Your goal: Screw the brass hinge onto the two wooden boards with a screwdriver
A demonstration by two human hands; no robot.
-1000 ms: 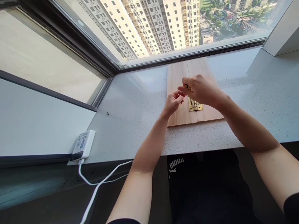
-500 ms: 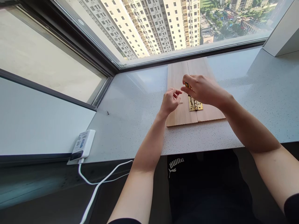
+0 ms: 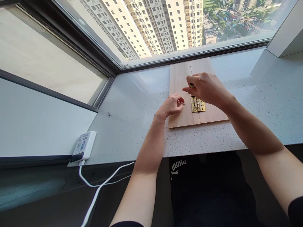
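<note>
Two pale wooden boards, the left board (image 3: 179, 77) and the right board (image 3: 203, 66), lie side by side on the counter. Across their seam near the front edge is a brass-coloured hinge (image 3: 199, 105). My right hand (image 3: 207, 88) is closed around a yellow-and-black screwdriver (image 3: 192, 85), whose handle is mostly hidden by the fingers; its lower end is over the hinge's upper left part. On the left board, my left hand (image 3: 171, 105) has thumb and fingers pinched at a small thin screw (image 3: 184, 103).
A speckled white counter (image 3: 132, 126) surrounds the boards, with a window frame (image 3: 146, 66) behind. One small dark piece (image 3: 109, 114) lies on the left. A white power strip (image 3: 84, 146) with a white cable (image 3: 101, 186) sits at the front left corner.
My left hand has lowered onto the left board, its fingers closing at the small screw that lay there. My right hand has shifted slightly up and right with the screwdriver.
</note>
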